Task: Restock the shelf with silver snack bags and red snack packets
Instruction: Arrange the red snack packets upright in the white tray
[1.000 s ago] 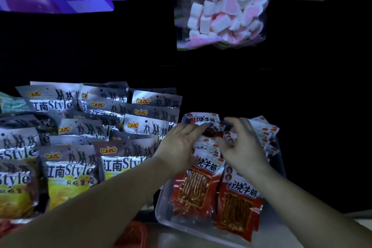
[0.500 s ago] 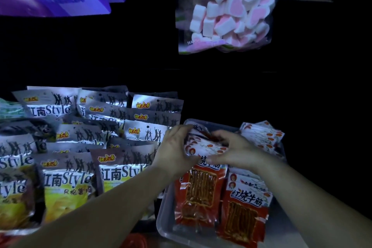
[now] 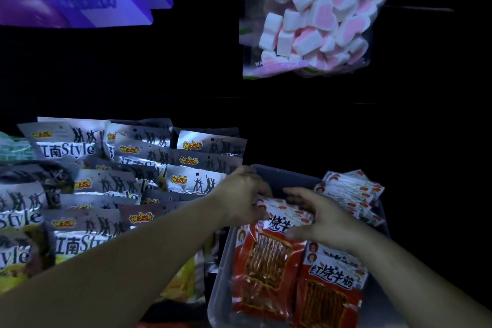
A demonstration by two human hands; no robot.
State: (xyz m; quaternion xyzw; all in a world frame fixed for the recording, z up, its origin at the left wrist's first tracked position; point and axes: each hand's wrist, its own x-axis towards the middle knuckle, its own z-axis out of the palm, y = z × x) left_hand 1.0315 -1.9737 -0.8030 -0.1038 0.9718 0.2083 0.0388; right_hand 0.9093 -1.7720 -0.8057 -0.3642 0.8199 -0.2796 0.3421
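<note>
Two hands are gripping the far end of the red snack packets (image 3: 267, 266) lying in the grey tray (image 3: 290, 176), left hand (image 3: 243, 194) curled over one corner, right hand (image 3: 323, 218) pinching the other, long axis running away from the person.

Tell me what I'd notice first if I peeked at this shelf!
First, the marshmallow bag hanging at the top right, pink and white against the dark. Next, in the lower middle, the left hand and right hand hold red packets in a grey tray. Shiny silver bags crowd the left side.
</note>
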